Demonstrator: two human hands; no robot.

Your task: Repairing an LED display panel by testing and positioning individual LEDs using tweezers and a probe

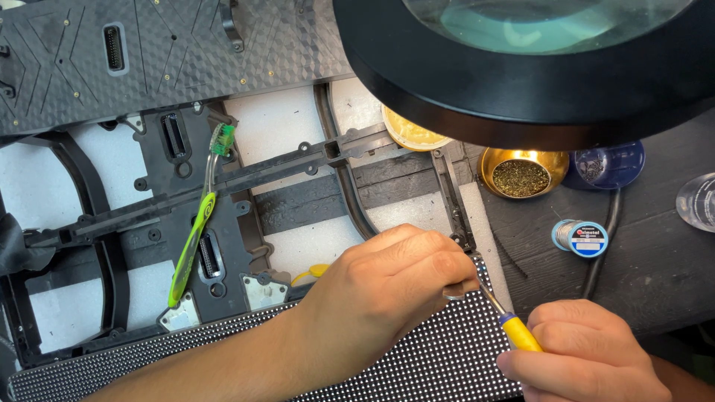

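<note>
While L hand (395,279) pinches tweezers (454,292), R hand (588,357) fingers grip yellow-handled iron (514,330).

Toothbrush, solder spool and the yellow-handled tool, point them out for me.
toothbrush (195,237), head view, on its green handle.
solder spool (582,238), head view, on its round end face.
yellow-handled tool (519,333), head view, on the yellow grip.

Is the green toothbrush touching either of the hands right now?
Apart. The head view shows the green toothbrush lying on the black frame, with bare frame plainly between it and the left hand; the right hand is farther off.
</note>
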